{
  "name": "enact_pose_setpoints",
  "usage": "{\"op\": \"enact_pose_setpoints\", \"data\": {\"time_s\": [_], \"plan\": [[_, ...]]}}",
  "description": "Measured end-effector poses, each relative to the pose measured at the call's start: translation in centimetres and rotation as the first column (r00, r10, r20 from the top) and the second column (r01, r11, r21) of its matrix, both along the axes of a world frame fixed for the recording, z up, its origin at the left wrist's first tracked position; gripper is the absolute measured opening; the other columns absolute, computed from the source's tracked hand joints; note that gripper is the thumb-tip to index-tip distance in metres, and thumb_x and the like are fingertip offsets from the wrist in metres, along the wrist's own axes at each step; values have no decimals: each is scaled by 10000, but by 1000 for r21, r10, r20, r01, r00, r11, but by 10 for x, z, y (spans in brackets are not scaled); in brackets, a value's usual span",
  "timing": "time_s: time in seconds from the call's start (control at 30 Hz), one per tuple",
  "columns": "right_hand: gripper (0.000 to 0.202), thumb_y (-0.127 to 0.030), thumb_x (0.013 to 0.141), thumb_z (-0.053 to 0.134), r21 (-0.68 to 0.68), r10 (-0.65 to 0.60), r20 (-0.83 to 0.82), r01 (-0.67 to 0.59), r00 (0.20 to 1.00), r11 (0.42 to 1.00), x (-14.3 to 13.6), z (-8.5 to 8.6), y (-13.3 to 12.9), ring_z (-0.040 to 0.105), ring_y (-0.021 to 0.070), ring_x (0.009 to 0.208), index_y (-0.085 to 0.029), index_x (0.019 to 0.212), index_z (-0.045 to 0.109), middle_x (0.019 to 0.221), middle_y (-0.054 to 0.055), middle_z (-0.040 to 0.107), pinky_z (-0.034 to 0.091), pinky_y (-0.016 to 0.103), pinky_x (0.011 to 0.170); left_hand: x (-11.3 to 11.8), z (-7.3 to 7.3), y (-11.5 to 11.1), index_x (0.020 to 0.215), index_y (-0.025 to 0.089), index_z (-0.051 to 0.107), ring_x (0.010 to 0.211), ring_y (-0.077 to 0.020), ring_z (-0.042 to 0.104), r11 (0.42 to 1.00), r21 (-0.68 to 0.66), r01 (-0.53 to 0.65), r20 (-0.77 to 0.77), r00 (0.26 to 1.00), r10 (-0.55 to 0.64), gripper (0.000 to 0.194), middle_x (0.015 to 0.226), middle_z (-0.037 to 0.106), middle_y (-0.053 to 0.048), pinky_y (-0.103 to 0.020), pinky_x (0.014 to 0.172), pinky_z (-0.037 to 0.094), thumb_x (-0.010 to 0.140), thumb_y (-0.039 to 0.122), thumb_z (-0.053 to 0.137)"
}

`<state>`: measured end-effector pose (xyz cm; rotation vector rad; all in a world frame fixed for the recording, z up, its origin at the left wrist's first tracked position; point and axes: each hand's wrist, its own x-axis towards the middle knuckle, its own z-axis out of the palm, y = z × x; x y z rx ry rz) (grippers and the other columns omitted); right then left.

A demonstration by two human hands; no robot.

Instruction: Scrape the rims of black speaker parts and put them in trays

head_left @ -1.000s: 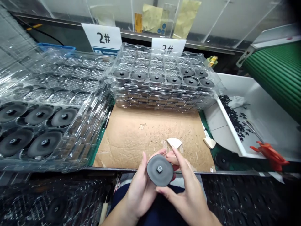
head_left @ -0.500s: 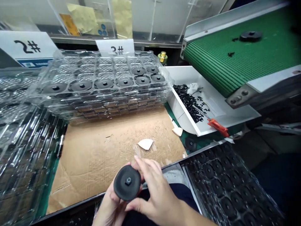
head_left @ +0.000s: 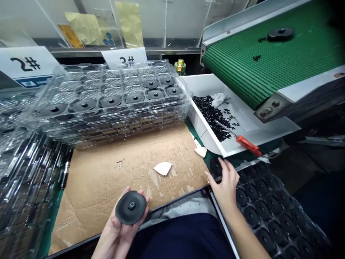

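Observation:
A round black rubber-like disc (head_left: 124, 212) with a small metal nut at its centre is held by my left hand (head_left: 117, 232), its fingers round the underside and edge. Its dished face is turned up, above the front edge of the cardboard sheet (head_left: 102, 187). At the right, my right hand (head_left: 226, 187) reaches to a second black disc (head_left: 215, 165) on the green table surface. Thumb and fingers are apart at that disc's near and right edges; whether they press on it I cannot tell.
Stacked clear trays (head_left: 115, 117) hold several black discs at the back. A white bin (head_left: 211, 138) contains small black parts and a red-handled screwdriver (head_left: 248, 145). A green conveyor (head_left: 242, 68) slopes above it. More discs fill a tray (head_left: 265, 219) at lower right.
My right hand has left the disc in my left hand and moved right to the second disc. My left hand has shifted slightly left, still holding its disc.

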<state>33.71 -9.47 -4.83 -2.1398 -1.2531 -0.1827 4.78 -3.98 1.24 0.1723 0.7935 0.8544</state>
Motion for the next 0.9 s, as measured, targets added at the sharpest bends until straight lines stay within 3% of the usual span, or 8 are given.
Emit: {"op": "enact_pose_setpoints", "data": {"time_s": [0.07, 0.17, 0.27, 0.47, 0.57, 0.67, 0.8, 0.9], "plan": [[706, -469, 745, 593, -19, -26, 20, 27, 999, 999, 21, -15, -5, 353, 349, 1144, -94, 1296, 358, 1220, 208, 405, 288, 550, 942, 7, -1, -1, 1122, 304, 557, 1057, -298, 542, 999, 23, 39, -3, 999, -39, 498, 1165, 598, -79, -324, 853, 493, 650, 404, 677], [630, -477, 771, 557, -43, -2, 25, 3, 1000, 999, 36, -25, -6, 434, 298, 1079, -126, 1267, 389, 1129, 156, 497, 359, 475, 927, 17, 0, -2, 1109, 306, 559, 1049, -310, 548, 991, 109, 77, 21, 997, -80, 483, 1159, 600, -94, -336, 813, 507, 650, 370, 694], [621, -490, 785, 529, -36, -14, 27, 15, 1000, 999, 46, -29, -3, 441, 298, 1068, -124, 1266, 383, 1116, 161, 502, 382, 472, 908, 22, 0, -2, 1088, 313, 572, 1031, -309, 562, 987, 146, 74, 45, 996, -81, 496, 1138, 613, -85, -331, 782, 519, 618, 379, 716], [582, -518, 798, 474, -55, 121, 6, -121, 993, 991, 58, -29, -1, 394, 323, 1148, -121, 1223, 452, 1183, 169, 479, 363, 511, 936, 23, 1, -3, 1108, 313, 556, 1065, -301, 544, 993, 97, 72, 35, 997, -76, 514, 1180, 586, -79, -321, 810, 505, 624, 379, 714], [431, -360, 851, 458, 19, 139, -17, -138, 990, 990, 32, -15, -3, 380, 281, 1175, -149, 1226, 456, 1235, 142, 450, 317, 497, 983, 22, 4, -6, 1147, 311, 519, 1100, -301, 517, 996, 60, 67, 21, 997, -69, 535, 1227, 549, -90, -320, 843, 482, 648, 363, 705], [279, -236, 875, 417, 44, 273, -76, -270, 959, 962, -11, 0, 4, 468, 211, 1080, -206, 1125, 538, 1118, 77, 544, 375, 425, 950, 21, 8, -7, 1234, 293, 439, 1129, -298, 494, 999, 30, 45, 29, 999, -46, 617, 1281, 495, -111, -332, 890, 449, 674, 353, 693], [311, -287, 850, 471, -46, 514, -131, -524, 847, 851, -66, 4, 36, 459, 222, 1063, -261, 1150, 551, 1171, 58, 523, 423, 415, 893, 18, 13, -9, 1332, 246, 314, 1147, -282, 481, 999, 30, -26, 21, 999, 25, 683, 1304, 460, -151, -384, 1001, 342, 739, 354, 636], [434, -345, 795, 554, -126, 583, -152, -600, 798, 790, -90, 0, 66, 426, 281, 1057, -255, 1217, 508, 1234, 85, 480, 406, 490, 873, 12, 17, -11, 1322, 246, 335, 1148, -287, 479, 998, 40, -52, 13, 999, 52, 682, 1303, 461, -153, -397, 1011, 322, 725, 356, 647]]}}
